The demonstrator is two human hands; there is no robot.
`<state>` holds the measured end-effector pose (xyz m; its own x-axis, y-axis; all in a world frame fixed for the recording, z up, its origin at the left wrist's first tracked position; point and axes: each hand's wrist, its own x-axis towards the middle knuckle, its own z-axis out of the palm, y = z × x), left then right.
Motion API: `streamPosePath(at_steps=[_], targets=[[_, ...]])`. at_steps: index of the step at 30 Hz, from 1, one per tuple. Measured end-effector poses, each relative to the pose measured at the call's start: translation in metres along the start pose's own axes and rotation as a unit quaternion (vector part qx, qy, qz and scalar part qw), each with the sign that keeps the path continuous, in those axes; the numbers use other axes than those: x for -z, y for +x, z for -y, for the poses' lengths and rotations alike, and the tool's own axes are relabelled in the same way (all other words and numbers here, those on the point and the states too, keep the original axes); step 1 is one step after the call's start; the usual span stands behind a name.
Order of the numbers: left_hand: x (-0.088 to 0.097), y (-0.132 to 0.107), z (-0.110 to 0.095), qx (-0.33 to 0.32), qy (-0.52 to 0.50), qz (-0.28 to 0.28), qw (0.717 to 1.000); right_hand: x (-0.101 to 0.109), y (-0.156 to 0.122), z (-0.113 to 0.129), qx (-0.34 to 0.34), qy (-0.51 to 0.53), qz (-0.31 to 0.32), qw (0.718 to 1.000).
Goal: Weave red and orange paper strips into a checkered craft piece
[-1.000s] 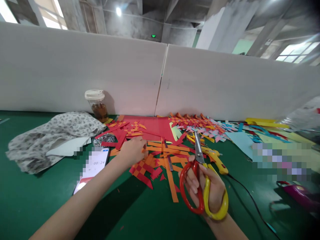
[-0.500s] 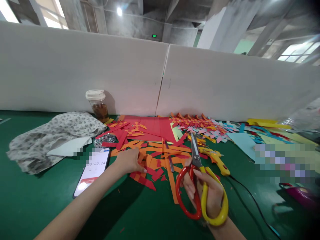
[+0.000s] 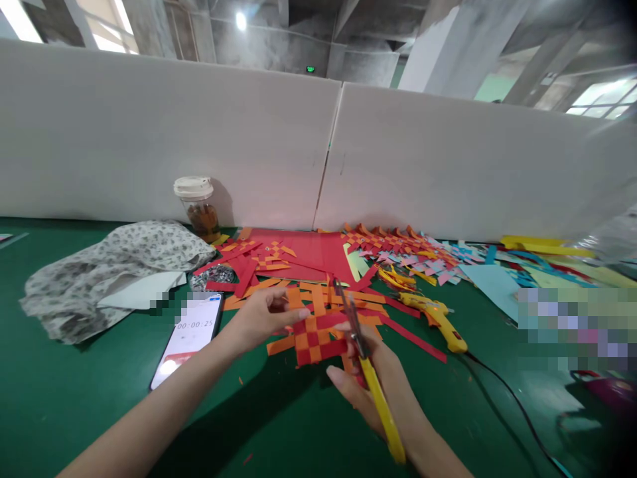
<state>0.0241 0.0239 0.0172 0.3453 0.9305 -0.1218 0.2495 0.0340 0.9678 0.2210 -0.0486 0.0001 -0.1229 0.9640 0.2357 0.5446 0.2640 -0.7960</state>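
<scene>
I had the left hand (image 3: pixel 259 323) lightly pinching the woven paper (image 3: pixel 309 342), right hand (image 3: pixel 385 372) curled round the scissors (image 3: pixel 382 411); angling blades off the weave seemed safest

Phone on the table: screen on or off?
On. The phone has a lit, pale screen with the digits 00:00:25 readable and a red band near its lower end. Part of the screen is pixelated.
</scene>
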Motion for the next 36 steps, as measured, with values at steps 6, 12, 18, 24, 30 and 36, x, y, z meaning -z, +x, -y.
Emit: streamPosePath(at_steps=[6, 12, 18, 24, 30, 36], targets=[[-0.007, 0.004, 0.011, 0.052, -0.158, -0.024, 0.986, -0.002, 0.001, -0.003, 0.021, -0.192, -0.020, 0.981], [-0.014, 0.000, 0.009, 0.065, -0.213, -0.009, 0.975, -0.003, 0.002, -0.011, 0.024, -0.277, -0.072, 0.958], [-0.026, -0.003, 0.009, -0.001, -0.208, -0.009, 0.978, -0.002, 0.004, -0.013, 0.032, -0.311, -0.074, 0.947], [-0.032, -0.006, 0.006, -0.025, -0.203, -0.001, 0.979, -0.004, 0.005, -0.014, 0.050, -0.319, -0.075, 0.943], [-0.034, -0.010, 0.000, -0.025, -0.206, 0.001, 0.978, -0.005, 0.005, -0.015, 0.058, -0.320, -0.074, 0.943], [-0.037, -0.012, -0.001, -0.016, -0.204, 0.015, 0.979, -0.006, 0.003, -0.016, 0.054, -0.315, -0.071, 0.945]])
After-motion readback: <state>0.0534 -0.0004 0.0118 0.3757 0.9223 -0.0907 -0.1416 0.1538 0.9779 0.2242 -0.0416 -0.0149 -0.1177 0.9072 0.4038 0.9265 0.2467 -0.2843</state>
